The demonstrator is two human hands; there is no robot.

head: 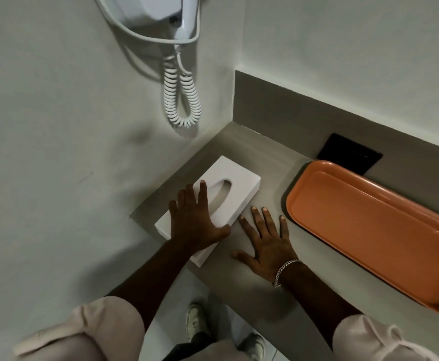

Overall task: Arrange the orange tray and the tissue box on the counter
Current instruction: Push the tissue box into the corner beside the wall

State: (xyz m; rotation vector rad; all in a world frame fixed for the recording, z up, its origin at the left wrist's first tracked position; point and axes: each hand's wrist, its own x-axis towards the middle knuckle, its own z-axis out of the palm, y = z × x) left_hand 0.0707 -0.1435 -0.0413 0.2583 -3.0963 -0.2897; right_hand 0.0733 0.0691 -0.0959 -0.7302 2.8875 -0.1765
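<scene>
Resting flat on the white tissue box (210, 201), the left hand (196, 221) has its fingers spread over the near half of the lid, fingertips reaching the edge of the oval slot and the thumb angled out toward the other hand; it grips nothing, only presses down with an open palm. Just beside it, the right hand (266, 243) lies palm down on the grey counter (262, 162), fingers splayed and apart from one another, holding nothing; its index fingertip sits close to the box's nearer long edge, though I cannot tell whether it touches. A silver chain bracelet (284, 269) circles the right wrist; pale rolled sleeves (103, 324) cover both upper arms.

The tissue box sits diagonally under the left hand, near the counter's left end and close to the wall, one corner hanging a little past the front edge; the orange tray (369, 230) lies beyond the right hand's little finger, near but not touching it, empty and stretching away along the counter. Behind the tray's far end a black plate (351, 152) is set into the backsplash; above the left hand, a white wall-mounted dryer (155, 11) hangs with its coiled cord (181, 100) looping down.
</scene>
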